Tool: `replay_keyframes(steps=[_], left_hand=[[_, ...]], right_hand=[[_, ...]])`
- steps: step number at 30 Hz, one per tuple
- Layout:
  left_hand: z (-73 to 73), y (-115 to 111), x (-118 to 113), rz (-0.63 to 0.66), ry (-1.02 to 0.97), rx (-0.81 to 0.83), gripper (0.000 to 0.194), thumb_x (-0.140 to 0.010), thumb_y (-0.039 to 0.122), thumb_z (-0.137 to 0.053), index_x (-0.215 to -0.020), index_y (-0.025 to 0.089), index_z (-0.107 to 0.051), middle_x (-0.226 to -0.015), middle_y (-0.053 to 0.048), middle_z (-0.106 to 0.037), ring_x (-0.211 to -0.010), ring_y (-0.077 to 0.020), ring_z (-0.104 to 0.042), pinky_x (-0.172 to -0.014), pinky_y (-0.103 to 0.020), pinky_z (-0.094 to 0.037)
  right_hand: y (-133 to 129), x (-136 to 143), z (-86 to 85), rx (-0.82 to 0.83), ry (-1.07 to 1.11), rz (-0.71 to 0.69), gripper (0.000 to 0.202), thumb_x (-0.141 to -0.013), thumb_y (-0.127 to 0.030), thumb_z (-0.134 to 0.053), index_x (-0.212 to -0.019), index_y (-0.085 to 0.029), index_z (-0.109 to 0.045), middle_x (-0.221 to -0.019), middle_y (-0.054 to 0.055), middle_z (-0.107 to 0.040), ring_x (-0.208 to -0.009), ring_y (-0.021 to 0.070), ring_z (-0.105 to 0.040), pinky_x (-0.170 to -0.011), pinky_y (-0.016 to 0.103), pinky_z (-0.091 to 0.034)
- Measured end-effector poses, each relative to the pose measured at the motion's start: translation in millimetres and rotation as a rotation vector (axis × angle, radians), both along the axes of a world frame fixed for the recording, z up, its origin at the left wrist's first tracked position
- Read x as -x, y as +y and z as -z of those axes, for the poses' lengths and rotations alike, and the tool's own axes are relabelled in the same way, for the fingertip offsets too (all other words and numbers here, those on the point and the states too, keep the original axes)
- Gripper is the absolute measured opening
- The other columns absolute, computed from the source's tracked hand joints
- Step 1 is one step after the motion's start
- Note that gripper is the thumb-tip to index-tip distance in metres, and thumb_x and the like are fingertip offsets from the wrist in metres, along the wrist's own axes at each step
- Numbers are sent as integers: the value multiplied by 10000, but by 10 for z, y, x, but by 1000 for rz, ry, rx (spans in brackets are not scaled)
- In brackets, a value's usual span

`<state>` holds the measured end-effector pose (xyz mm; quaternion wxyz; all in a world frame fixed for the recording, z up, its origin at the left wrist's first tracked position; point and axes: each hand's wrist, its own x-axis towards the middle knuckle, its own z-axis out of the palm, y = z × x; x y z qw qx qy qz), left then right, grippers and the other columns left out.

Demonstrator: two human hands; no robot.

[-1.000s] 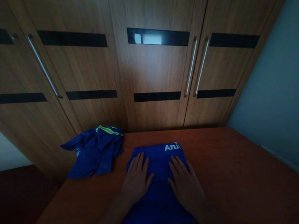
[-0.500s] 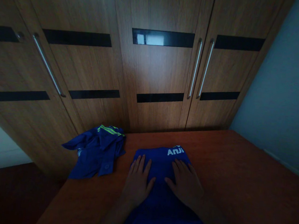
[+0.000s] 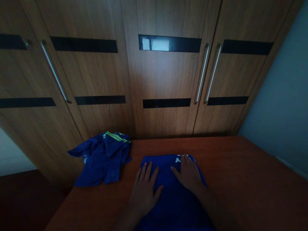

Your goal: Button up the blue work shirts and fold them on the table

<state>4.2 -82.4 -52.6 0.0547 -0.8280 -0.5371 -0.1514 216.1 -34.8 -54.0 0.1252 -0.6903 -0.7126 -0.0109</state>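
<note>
A blue garment (image 3: 174, 206), folded into a flat, roughly rectangular shape, lies on the reddish-brown wooden surface (image 3: 251, 184). My left hand (image 3: 145, 191) rests flat on its left side with the fingers spread. On the upper right part of the cloth lies my right hand (image 3: 189, 173), palm down, its fingers partly covering white lettering near the far edge. Neither hand grips the fabric. To the left, a second blue garment (image 3: 101, 161) with yellow-green stripes sits crumpled at the surface's left edge.
Behind the surface stands a wooden wardrobe (image 3: 164, 72) with dark strips and long metal handles. A pale bluish wall (image 3: 295, 108) is at the right. Dark floor (image 3: 13, 200) shows at the lower left.
My right hand has slid away from me on the folded garment, up onto the white lettering. My left hand stays flat on the left side. The camera view has shifted slightly.
</note>
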Motion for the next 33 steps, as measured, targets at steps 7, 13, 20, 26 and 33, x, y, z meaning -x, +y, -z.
replay_keyframes(steps=[7,13,20,26,33], left_hand=[[-19,-12,1,0,-17,-2,600,-916,519,-377,-1438,225,-345,-1530,-126,-267,-1418,-309,-173,-1114,-530,-232],[-27,-12,-12,18,-11,3,597,-918,518,-370,-1441,233,-337,-1530,-112,-275,-1418,-312,-168,-1111,-539,-243],[-98,-192,-2,51,6,-12,541,-935,441,-374,-1423,208,-370,-1543,-104,-242,-1423,-307,-147,-1122,-527,-241],[-123,-542,-30,199,37,74,593,-920,488,-401,-1466,316,-249,-1575,-58,-122,-1428,-320,-116,-1100,-568,-262],[-106,-147,-381,220,11,158,652,-890,606,-358,-1461,304,-268,-1571,-66,-147,-1427,-322,-125,-1092,-579,-248]], right_hand=[[-631,-129,56,-179,-50,-59,745,-894,-609,-326,-1391,-63,-418,-1503,206,-278,-1385,346,-237,-1107,498,-202],[-1036,-234,87,-203,-42,-113,650,-918,-563,-317,-1380,-128,-455,-1517,143,-279,-1389,320,-242,-1112,505,-216],[-945,-339,33,-193,-41,-115,599,-928,-514,-319,-1378,-144,-460,-1521,109,-284,-1386,317,-248,-1088,497,-273],[-737,-681,57,-174,-62,-141,593,-926,-489,-332,-1413,-157,-405,-1530,72,-275,-1397,298,-217,-1076,475,-314],[-384,-1129,116,-133,-36,-147,607,-925,-511,-318,-1429,-177,-372,-1533,71,-267,-1402,278,-215,-1071,464,-340]])
